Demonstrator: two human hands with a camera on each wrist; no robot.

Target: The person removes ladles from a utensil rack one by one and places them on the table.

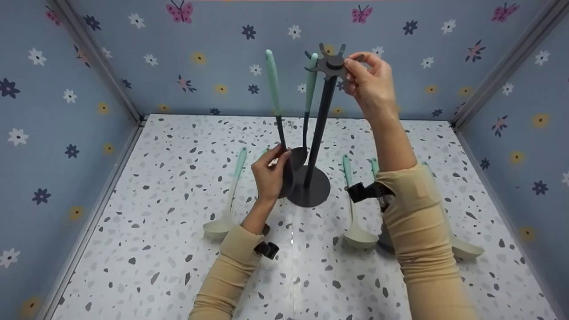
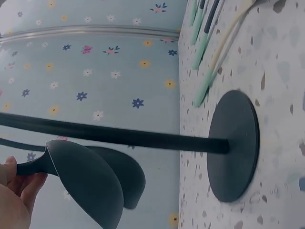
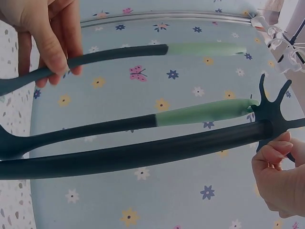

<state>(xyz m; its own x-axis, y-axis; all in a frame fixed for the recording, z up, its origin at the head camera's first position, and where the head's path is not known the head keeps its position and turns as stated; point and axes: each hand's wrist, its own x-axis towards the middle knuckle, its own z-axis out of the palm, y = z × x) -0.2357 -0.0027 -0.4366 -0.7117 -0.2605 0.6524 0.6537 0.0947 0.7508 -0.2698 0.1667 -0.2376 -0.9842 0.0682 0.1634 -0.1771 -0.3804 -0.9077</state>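
Note:
My left hand (image 1: 268, 175) pinches a cooking spoon (image 1: 273, 82) low on its dark shaft, close to its head. The spoon stands upright, mint handle up, its broad dark head (image 2: 88, 183) in the air left of the stand. My right hand (image 1: 375, 86) pinches one prong of the hook ring atop the black utensil stand (image 1: 323, 113). From another prong hangs a second mint-handled utensil (image 3: 205, 112), its dark rounded head (image 2: 126, 174) partly behind the held spoon in the left wrist view. The stand's round base (image 1: 318, 195) rests on the table.
A cream ladle (image 1: 218, 227) lies on the speckled table (image 1: 155, 186) to the left. On the right lie another cream ladle (image 1: 360, 238) and several more mint-handled utensils, partly hidden by my right sleeve (image 1: 422, 235). Patterned walls (image 1: 284, 98) enclose the table's back and sides.

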